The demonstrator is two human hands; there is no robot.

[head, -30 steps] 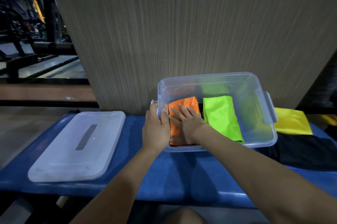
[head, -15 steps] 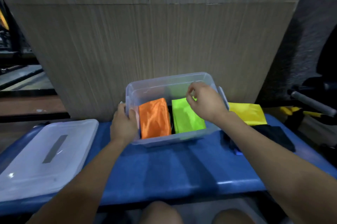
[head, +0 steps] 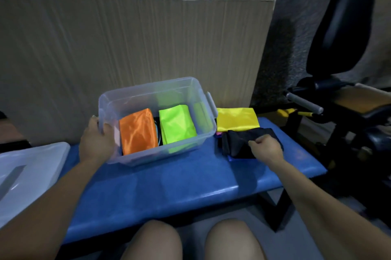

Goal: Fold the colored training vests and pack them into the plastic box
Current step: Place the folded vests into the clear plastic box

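Task partway done: folded orange vest (head: 138,130) and green vest (head: 176,125) side by side inside plastic box (head: 148,92) at centre of blue bench (head: 169,183). Left hand (head: 96,143) gripping box's left rim; right hand (head: 266,147) pinching black vest (head: 239,139) right of box. Yellow vest (head: 237,119) beyond it, apparently folded, unpacked. Lid (head: 27,171) off, far left. No legible writing or brand.

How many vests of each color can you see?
Orange vest: 1, in the plastic box
Green vest: 1, in the box
Yellow vest: 1, on the bench
Black vest: 1, gripped by the right hand
Total: 4
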